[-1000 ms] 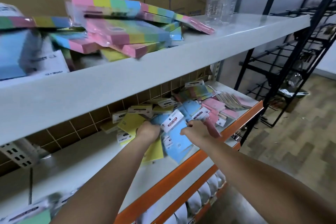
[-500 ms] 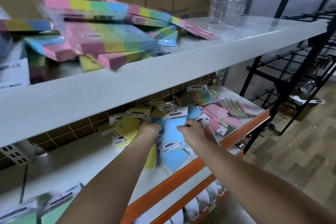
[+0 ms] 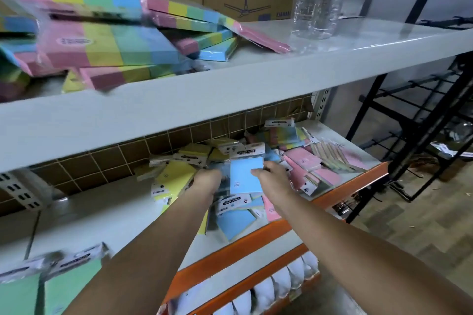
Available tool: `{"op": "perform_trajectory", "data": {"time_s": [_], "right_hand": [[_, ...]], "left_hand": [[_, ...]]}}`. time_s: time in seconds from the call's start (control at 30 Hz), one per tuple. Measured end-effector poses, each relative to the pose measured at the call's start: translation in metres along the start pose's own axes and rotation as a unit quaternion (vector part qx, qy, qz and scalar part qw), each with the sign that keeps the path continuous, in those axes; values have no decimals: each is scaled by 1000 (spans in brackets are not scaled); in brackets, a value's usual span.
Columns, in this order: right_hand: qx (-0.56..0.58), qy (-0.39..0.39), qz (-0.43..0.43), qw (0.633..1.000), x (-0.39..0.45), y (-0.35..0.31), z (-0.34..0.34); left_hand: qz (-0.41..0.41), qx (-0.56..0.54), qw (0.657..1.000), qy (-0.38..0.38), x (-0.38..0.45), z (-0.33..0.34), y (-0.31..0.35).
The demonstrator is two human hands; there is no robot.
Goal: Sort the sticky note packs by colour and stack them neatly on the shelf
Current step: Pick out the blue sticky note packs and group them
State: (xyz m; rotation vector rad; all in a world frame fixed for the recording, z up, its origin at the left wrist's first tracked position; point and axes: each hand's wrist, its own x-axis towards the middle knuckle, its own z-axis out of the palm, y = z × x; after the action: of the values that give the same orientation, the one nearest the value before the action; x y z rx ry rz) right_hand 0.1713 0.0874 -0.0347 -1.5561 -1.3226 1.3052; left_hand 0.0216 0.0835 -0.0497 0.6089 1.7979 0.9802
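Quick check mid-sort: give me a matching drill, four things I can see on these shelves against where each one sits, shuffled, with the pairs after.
Things:
1. blue pack
2. green packs
3. water bottle
4. pink packs

Places:
A. top shelf, right end
B. middle shelf, right of the hands
C. middle shelf, near left corner
D. held up between the left hand and right hand

Pairs: 1-D, 2-C, 3-A, 4-B
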Motion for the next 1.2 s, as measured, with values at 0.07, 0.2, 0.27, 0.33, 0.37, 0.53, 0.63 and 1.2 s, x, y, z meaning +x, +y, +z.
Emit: {"op": "perform_trajectory", "data": {"time_s": [0.07,0.2,0.27,0.33,0.37,0.53,0.63,1.2], "right_hand": [[6,-12,2,1000,0,0,1],[-8,-32,-10,999,-1,4,12],[-20,-48,-21,998,-6,5,17],[-46,-64,-33,996,-9,6,21],[-63,-69,-41,995,-11,5,23],[-264,-11,-108,958,0,-3,19],[-383,73,-112,914,17,-6,14],[-289,18,26,957,20,-22,27]], "left_hand": [[-14,-49,999,-9,-14,-1,-4],[-24,-134,990,-31,-38,-9,-9],[-30,-178,983,-30,-43,-15,-12],[-18,-196,980,-31,-46,-20,-15],[-11,-198,980,-24,-46,-23,-17],[-9,-232,972,19,-50,-37,-25],[-13,-242,970,39,-54,-46,-31],[-23,-260,964,56,-85,-55,-48]]}}
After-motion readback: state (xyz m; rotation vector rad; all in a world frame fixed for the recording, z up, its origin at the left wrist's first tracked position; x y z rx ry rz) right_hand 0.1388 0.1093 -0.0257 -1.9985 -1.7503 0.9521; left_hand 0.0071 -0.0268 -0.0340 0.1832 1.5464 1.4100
